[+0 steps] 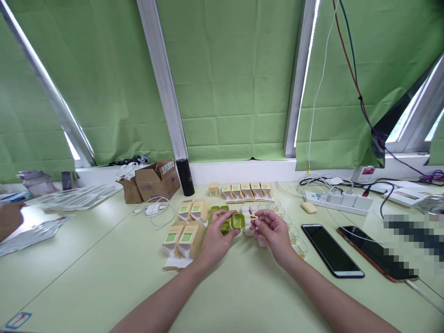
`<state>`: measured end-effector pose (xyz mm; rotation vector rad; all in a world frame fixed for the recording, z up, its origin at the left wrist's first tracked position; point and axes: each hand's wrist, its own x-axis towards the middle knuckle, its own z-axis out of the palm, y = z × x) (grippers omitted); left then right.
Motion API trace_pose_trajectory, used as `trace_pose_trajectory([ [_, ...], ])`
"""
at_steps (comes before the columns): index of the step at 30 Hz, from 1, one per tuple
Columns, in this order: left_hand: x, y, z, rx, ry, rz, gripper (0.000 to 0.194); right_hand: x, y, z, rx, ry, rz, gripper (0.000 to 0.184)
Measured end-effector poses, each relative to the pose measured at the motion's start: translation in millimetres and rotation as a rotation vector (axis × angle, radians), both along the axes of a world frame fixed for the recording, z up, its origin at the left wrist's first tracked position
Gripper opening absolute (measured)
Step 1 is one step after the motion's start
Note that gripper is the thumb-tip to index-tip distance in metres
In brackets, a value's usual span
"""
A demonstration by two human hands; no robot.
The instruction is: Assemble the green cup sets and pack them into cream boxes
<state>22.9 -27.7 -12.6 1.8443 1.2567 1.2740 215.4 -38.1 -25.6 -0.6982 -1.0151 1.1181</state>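
Observation:
My left hand [218, 233] is closed around a small green plastic case [237, 221], held just above the table. My right hand [272, 229] pinches a small yellowish ring-shaped piece [253, 216] between thumb and fingers, right beside the green case. Under and behind my hands lie more green cases [215, 209] and several small white and clear pieces [248, 230]. Tan cartons with green labels [183, 238] lie to the left of my left hand, and a row of open cartons [247, 192] stands farther back.
Two phones [331, 249] [374, 252] lie at the right, behind them a white power strip [338, 200] with cables. A black cylinder [185, 177], brown cardboard boxes [152, 181] and a coiled white cable [156, 210] sit at the back left. Another person's hand [9, 219] shows at the far left.

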Motion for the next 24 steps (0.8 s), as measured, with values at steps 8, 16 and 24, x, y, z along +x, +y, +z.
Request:
trace_pose_trajectory([
  [8, 2, -2, 0.1, 0.037, -0.055, -0.050, 0.046, -1, 0, -6.5, 0.093, -0.126, -0.045, 0.034],
  [16, 4, -6, 0.3, 0.023, -0.094, -0.127, 0.043, -2, -3, -13.4, 0.176, -0.380, -0.145, 0.014],
  [24, 6, -7, -3.9, 0.061, -0.057, -0.133, 0.048, 3, -6, -11.5, 0.620, -0.755, -0.410, 0.017],
])
